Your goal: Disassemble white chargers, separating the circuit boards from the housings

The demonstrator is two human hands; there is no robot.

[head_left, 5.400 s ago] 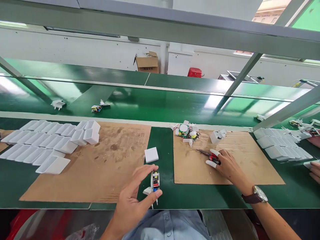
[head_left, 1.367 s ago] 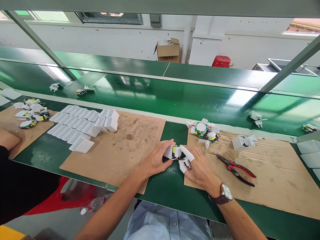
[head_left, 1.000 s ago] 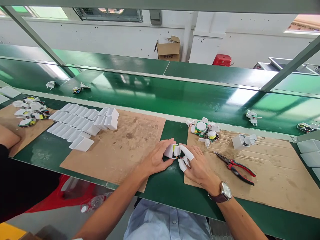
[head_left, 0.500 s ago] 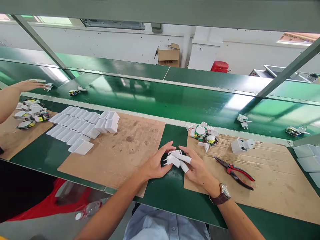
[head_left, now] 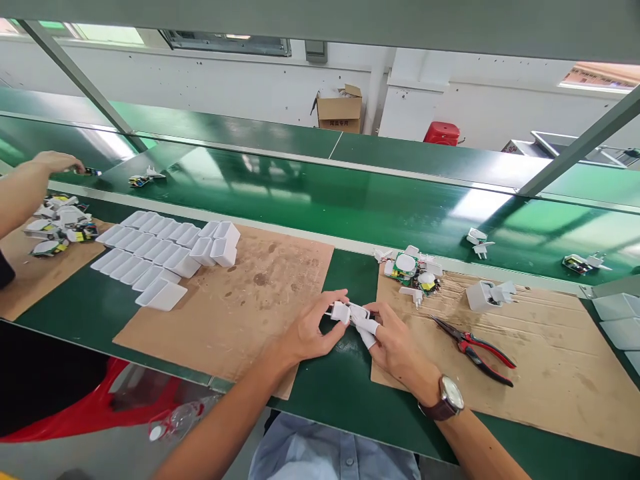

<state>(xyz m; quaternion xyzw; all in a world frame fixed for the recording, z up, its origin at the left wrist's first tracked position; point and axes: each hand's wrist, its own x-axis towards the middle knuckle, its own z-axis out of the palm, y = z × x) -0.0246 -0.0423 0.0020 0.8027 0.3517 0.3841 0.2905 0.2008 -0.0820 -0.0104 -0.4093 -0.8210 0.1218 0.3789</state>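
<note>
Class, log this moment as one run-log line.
left hand: holds white charger | right hand: holds same charger | pliers: on cardboard, untouched

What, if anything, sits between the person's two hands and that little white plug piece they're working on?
Nothing visible does. The left hand and right hand both already grip the white charger plug directly, above the green bench. The red-handled pliers lie off to the right on the cardboard sheet, apart from both hands.

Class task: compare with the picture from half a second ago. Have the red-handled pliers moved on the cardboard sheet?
No. The pliers lie on the right cardboard sheet, right of the hands, as before.
</note>
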